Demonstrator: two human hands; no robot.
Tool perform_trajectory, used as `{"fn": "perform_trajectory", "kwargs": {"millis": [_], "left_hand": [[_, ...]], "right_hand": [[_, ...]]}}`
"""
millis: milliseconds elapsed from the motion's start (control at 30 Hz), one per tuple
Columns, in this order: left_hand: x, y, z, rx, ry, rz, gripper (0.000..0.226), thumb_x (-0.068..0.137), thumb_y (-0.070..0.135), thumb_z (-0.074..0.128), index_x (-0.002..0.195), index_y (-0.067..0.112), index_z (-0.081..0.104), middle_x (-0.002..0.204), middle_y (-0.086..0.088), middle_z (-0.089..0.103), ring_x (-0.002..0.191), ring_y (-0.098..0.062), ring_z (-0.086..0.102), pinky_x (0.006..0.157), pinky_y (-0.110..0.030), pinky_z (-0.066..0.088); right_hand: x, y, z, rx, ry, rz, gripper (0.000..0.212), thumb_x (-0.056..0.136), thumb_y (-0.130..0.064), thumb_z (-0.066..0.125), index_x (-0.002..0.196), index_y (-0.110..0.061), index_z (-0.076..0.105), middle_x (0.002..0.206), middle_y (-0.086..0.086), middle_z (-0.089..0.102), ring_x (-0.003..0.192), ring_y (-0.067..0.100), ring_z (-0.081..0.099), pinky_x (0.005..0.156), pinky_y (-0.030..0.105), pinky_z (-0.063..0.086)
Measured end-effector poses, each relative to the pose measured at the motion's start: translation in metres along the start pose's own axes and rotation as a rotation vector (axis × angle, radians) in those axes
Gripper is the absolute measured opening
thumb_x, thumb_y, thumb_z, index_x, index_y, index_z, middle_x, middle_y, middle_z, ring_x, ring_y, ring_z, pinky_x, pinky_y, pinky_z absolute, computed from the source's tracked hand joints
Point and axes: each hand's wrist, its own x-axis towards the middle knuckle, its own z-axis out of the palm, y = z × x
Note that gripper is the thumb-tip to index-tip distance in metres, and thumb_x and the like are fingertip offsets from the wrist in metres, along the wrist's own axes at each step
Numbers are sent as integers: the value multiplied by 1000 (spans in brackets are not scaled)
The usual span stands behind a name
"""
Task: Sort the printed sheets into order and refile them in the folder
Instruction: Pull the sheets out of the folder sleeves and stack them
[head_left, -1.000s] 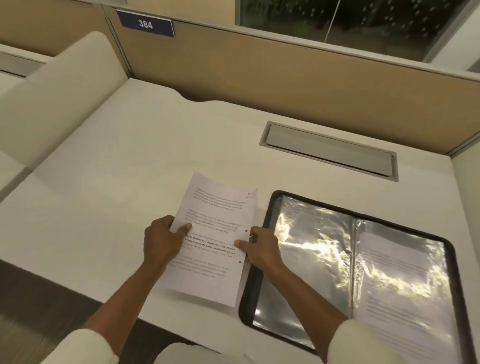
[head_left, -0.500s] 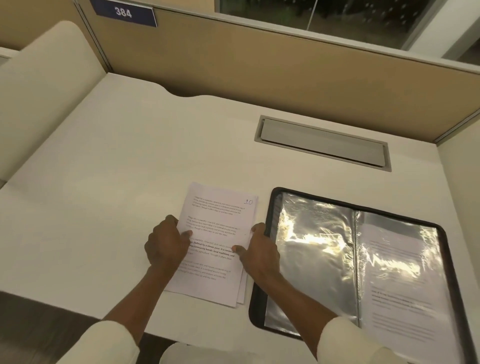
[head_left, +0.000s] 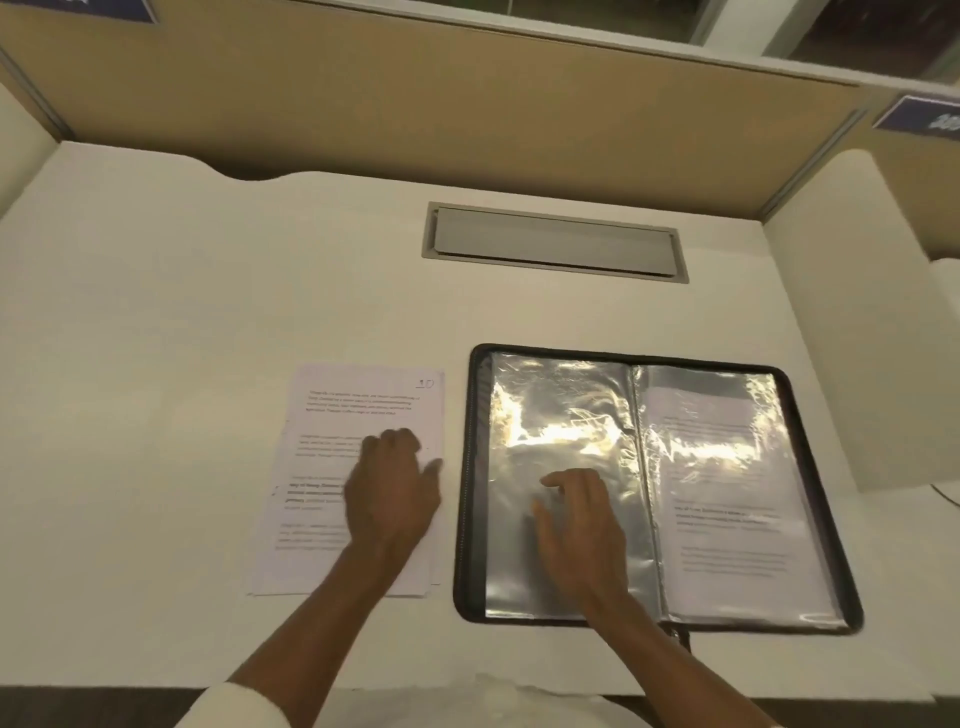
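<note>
- The table carries everything; a grey cable hatch is set into it near the partition, well beyond the work.
- The folder lies open on the right, its spine running away from the person. The left sleeve looks empty and glares; the right one holds a printed page.
- The stack of sheets lies flat just left of the folder, long axis parallel to the spine, the top page marked 10 at its corner.
- The left hand rests on the stack, fingers together and bent, pressing rather than gripping.
- The right hand lies on the empty sleeve, fingers loosely spread, clamped on nothing. The stack sits to its left, so the left hand is nearer the sheets and the right nearer the sleeve's opening.
- A second ago both hands gripped the sheets by their side edges, lifted; now the stack is down and the right hand has crossed to the folder.
</note>
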Motion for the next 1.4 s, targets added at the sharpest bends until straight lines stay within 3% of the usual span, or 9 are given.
{"fn": "perform_trajectory", "kwargs": {"millis": [300,500,600,733,833,933,1067,1233,1400], "left_hand": [[-42,125,85,-3,-231,646,30,98,42,67,113,16,70,115,1,66,113,-18,56,82,-34,54],[-62,179,131,51,-320,754,46,95,40,70,129,10,66,141,-6,60,139,-23,48,105,-40,53],[-73,193,146,108,-390,731,71,96,49,70,151,8,51,169,-11,33,159,-27,24,126,-43,33],[-86,202,157,160,-397,666,89,95,60,65,162,11,32,176,-8,10,163,-25,2,133,-41,11],[-90,204,161,147,-386,627,91,93,62,67,162,15,29,175,-4,11,163,-23,4,133,-39,9],[-89,209,161,79,-343,587,78,91,65,66,151,21,43,167,2,29,156,-19,25,126,-40,32],[-85,227,147,-99,-274,375,62,86,87,47,110,32,60,122,16,58,116,-7,55,96,-31,50],[-77,256,115,-356,-278,-39,74,70,103,49,85,32,68,90,18,72,87,-2,68,84,-35,56],[-68,252,90,-541,-266,-240,55,78,74,77,76,19,77,72,8,77,75,-12,76,84,-46,63]], "right_hand": [[-31,113,-69,-282,262,347,62,98,-37,69,148,-10,45,154,19,43,138,40,43,112,62,40],[-44,172,-99,-366,154,542,91,95,-65,54,159,-6,28,164,21,29,148,42,33,120,63,32],[-48,191,-111,-404,110,585,100,95,-72,46,162,-3,21,169,22,21,153,42,27,122,59,29],[-54,209,-123,-429,64,590,108,93,-80,38,163,0,18,173,21,11,158,41,19,124,55,27],[-57,217,-128,-448,55,501,98,98,-76,39,160,-1,28,173,23,11,159,42,17,121,57,33],[-54,217,-132,-447,52,364,82,98,-67,45,161,-15,35,172,24,13,158,45,18,118,60,30],[-51,211,-134,-298,107,100,59,99,-32,68,152,-30,44,170,21,26,152,45,34,113,66,43],[-43,182,-142,36,37,-211,60,102,-8,62,154,-34,51,171,9,26,141,21,52,101,18,50],[-42,165,-144,-19,-51,-595,40,105,-8,54,141,-21,65,155,13,53,130,23,61,94,29,61]]}}
